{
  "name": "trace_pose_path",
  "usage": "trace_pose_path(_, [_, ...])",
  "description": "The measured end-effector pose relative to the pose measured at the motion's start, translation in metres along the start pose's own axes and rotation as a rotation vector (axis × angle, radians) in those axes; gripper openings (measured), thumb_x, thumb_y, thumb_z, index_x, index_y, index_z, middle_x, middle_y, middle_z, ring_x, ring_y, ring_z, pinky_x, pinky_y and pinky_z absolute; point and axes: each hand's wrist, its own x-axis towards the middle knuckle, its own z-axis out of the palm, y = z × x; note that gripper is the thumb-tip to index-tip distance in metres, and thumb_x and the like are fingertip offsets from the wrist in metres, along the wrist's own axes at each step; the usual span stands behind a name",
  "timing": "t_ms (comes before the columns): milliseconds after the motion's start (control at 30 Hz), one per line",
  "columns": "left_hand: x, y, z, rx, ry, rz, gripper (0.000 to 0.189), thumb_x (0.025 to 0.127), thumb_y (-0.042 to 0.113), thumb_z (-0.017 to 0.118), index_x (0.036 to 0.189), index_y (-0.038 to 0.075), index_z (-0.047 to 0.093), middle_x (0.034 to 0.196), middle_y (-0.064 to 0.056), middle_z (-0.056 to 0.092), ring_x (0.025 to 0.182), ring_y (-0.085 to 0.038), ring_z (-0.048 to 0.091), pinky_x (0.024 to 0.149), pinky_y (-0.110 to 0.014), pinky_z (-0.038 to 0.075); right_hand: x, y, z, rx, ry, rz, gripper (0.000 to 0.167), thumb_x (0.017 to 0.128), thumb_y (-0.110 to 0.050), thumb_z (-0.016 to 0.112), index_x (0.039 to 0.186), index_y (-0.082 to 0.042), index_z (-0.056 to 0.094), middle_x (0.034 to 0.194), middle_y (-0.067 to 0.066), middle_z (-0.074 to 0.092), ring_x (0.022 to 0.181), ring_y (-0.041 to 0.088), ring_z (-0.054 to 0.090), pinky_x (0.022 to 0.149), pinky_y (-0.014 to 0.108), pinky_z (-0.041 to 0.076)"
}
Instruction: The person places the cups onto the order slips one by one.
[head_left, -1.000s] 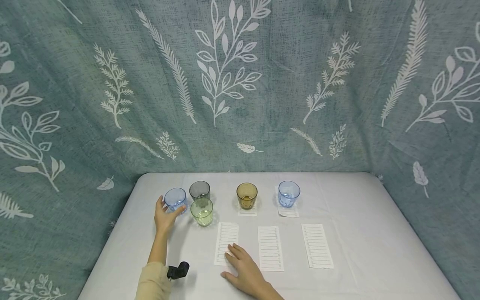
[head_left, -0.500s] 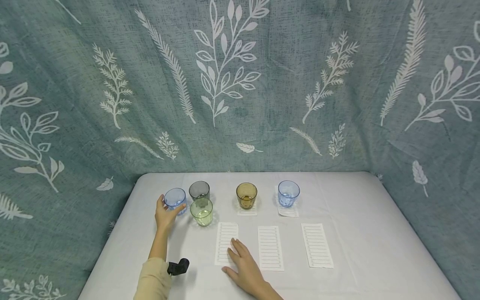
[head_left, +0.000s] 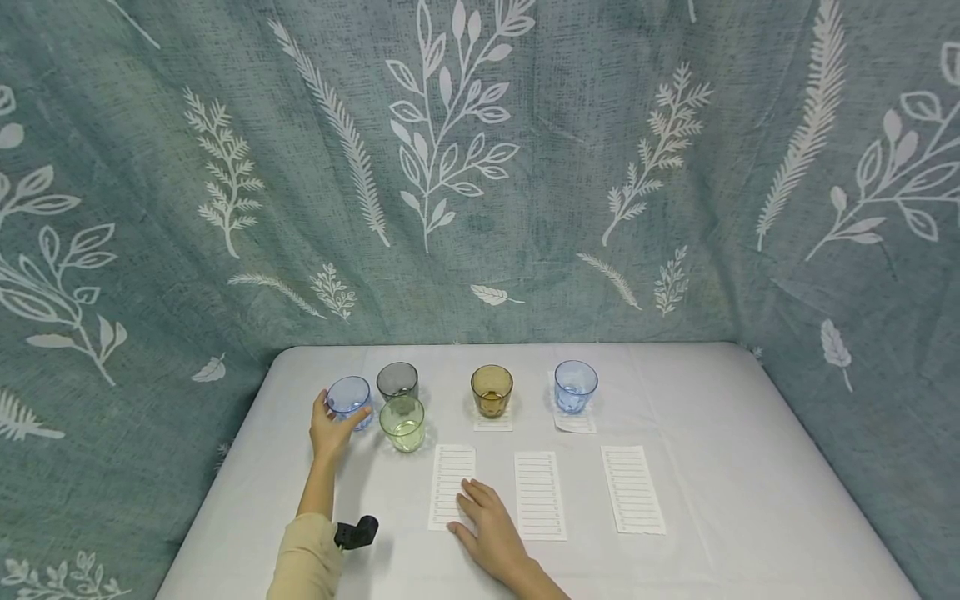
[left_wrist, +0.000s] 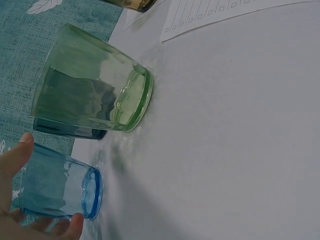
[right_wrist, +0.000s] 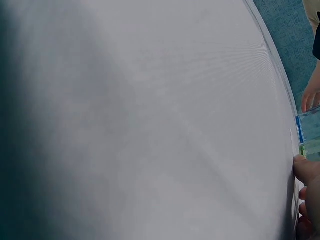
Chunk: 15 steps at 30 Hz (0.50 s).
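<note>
At the table's back left, my left hand (head_left: 331, 435) grips a blue glass tumbler (head_left: 348, 398), thumb on one side and fingers on the other. The left wrist view shows this blue tumbler (left_wrist: 60, 182) upright, its base at the white cloth. Just right of it stand a green tumbler (head_left: 402, 423) and, behind that, a grey tumbler (head_left: 397, 378). My right hand (head_left: 491, 530) lies with fingers spread, fingertips over the right edge of a lined paper slip (head_left: 450, 471), holding nothing. In the right wrist view only part of the right hand (right_wrist: 309, 172) shows.
An amber tumbler (head_left: 492, 390) and a second blue tumbler (head_left: 575, 387) stand on paper slips at the back. Two more lined slips, one in the middle (head_left: 540, 496) and one at the right (head_left: 633, 490), lie flat on the white table. A green patterned cloth (head_left: 480, 208) hangs behind.
My right hand has shifted slightly to the right and forward over the paper slip. The left hand keeps its grip on the blue tumbler, which has stayed in place.
</note>
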Motion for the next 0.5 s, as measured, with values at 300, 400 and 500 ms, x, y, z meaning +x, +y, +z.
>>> trace_pose_path(300, [0.0008,-0.0018,-0.0011,0.009,-0.014,-0.025,0.093,0.078,0.016,0.075,0.147,-0.005,0.015,0.144,-0.035,0.027,0.131,-0.048,0.031,0.108,-0.051,0.031,-0.0018,-0.0013,-0.0012,0.024,-0.030,0.036,0.051,0.082,-0.029,0.071,0.118,0.006,0.060,0.134,0.021,0.051,0.126,0.035,0.045,0.102,0.047,0.040])
trace_pose_path(400, [0.0011,-0.0023,-0.0020,0.008,-0.012,-0.020,0.092,0.079,0.016,0.075,0.147,-0.005,0.016,0.144,-0.035,0.027,0.131,-0.048,0.031,0.108,-0.051,0.031,-0.0010,-0.0030,-0.0036,0.028,-0.054,0.048,0.053,0.082,-0.029,0.071,0.118,0.008,0.059,0.134,0.022,0.050,0.127,0.035,0.044,0.102,0.047,0.039])
trace_pose_path(500, [0.0015,-0.0021,-0.0027,0.005,-0.007,-0.011,0.090,0.079,0.015,0.074,0.146,-0.006,0.017,0.142,-0.036,0.029,0.129,-0.049,0.032,0.107,-0.053,0.032,0.0004,-0.0053,-0.0060,0.031,-0.066,0.057,0.053,0.082,-0.028,0.071,0.118,0.009,0.059,0.134,0.022,0.050,0.127,0.036,0.044,0.102,0.048,0.039])
